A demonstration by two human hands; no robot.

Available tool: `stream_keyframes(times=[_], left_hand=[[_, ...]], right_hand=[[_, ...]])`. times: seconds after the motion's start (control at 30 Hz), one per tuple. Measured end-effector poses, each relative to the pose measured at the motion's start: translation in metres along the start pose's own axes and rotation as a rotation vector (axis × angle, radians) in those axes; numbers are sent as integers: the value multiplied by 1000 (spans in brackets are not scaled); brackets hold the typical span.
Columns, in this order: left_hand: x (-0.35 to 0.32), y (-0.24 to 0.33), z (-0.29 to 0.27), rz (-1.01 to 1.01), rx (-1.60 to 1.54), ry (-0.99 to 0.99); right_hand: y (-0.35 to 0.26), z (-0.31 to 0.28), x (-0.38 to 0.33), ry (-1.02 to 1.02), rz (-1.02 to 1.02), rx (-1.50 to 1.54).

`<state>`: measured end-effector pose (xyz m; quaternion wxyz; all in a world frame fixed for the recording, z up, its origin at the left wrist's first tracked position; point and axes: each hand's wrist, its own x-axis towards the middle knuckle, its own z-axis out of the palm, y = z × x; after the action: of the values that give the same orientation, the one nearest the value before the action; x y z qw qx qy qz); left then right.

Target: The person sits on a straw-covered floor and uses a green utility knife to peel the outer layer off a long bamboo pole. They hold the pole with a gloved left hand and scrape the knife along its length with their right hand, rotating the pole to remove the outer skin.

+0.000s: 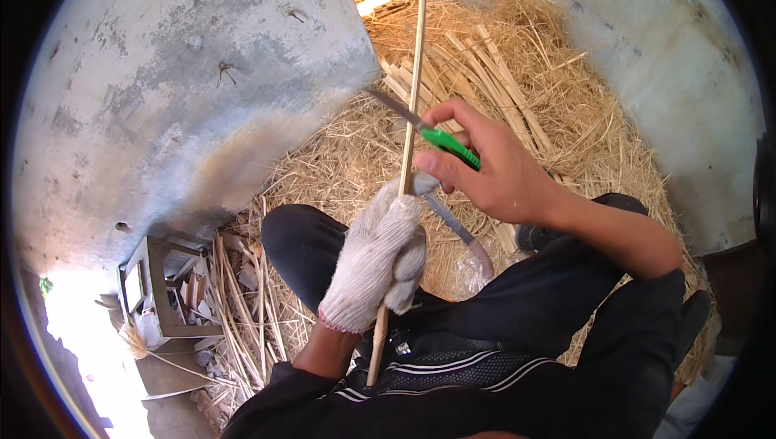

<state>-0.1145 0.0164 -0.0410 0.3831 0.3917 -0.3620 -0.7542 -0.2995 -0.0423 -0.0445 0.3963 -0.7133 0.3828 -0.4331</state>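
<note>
The heap of straw and shavings (pixel 517 59) fills the ground from the middle toward 1 o'clock, with a bundle of split bamboo slats (pixel 477 75) lying on it, and the grey concrete wall (pixel 178 75) takes the whole side from 9 to 12 o'clock. At 8 o'clock stands a small wooden stool (pixel 158 285) among loose strips (pixel 242 318). The person sits with dark trousers (pixel 517 301) drawn up, and a second blade (pixel 461 233) rests on the lap. The long bamboo stick (pixel 416 59) is the thing in work: its long axis runs almost upright in the picture, from the lap at 6 o'clock up to 12 o'clock, leaning a little to the right at the top. The left hand (pixel 380 257), in a white knit glove, is closed around the stick in its lower part, thumb upward. The right hand (pixel 485 164), bare, is just above it, toward 1 o'clock, closed on the green handle of a knife (pixel 432 137). The blade points to 10 o'clock and crosses the stick, touching it just above the glove.
</note>
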Motion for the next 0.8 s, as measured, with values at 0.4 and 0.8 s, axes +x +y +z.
stream_keyframes(times=[0.4,0.8], left_hand=[[-26,-28,-13,55,29,-215],[-43,-15,0,-20,186,166]], right_hand=[[-1,-24,-1,114,134,143],[-7,-23,0,244,-216,-373]])
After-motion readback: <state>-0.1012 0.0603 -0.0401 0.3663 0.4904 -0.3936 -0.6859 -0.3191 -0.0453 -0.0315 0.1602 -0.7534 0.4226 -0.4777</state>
